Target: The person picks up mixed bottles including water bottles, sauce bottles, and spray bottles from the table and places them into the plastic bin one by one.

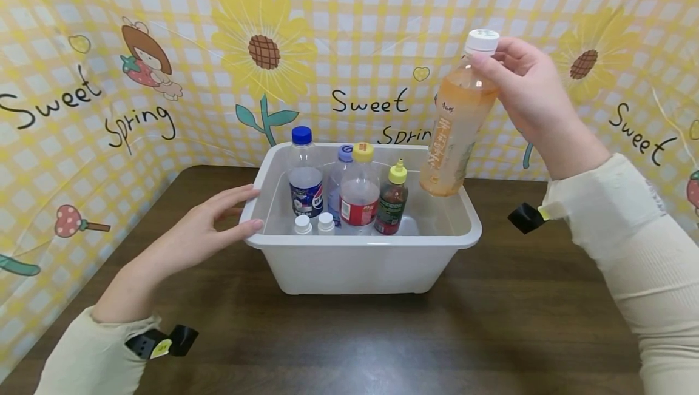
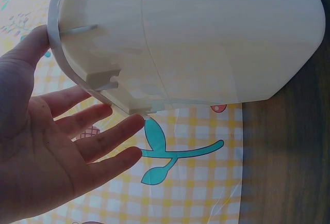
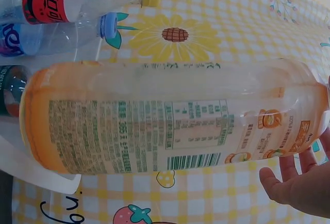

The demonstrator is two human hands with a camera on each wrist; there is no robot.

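Note:
A plastic drink bottle (image 1: 457, 134) with an orange-tinted label and white cap hangs over the right end of a pale grey tub (image 1: 360, 267). My right hand (image 1: 526, 79) grips it round the neck, just under the cap. Tilted slightly, the bottle shows a barcode and printed text in the right wrist view. At the tub's left corner, my left hand (image 1: 196, 231) touches the rim with thumb and fingertips. Its fingers (image 2: 111, 140) look mostly straight and spread in the left wrist view, beside the tub's outer wall (image 2: 216, 43).
Inside the tub stand a blue-capped Pepsi bottle (image 1: 306, 185), a yellow-capped bottle with a red label (image 1: 359, 201), a pale blue bottle (image 1: 335, 182), a dark sauce bottle (image 1: 391, 204) and two small white-capped bottles (image 1: 326, 222). A checked sunflower cloth (image 1: 360, 49) hangs behind the brown table (image 1: 349, 340).

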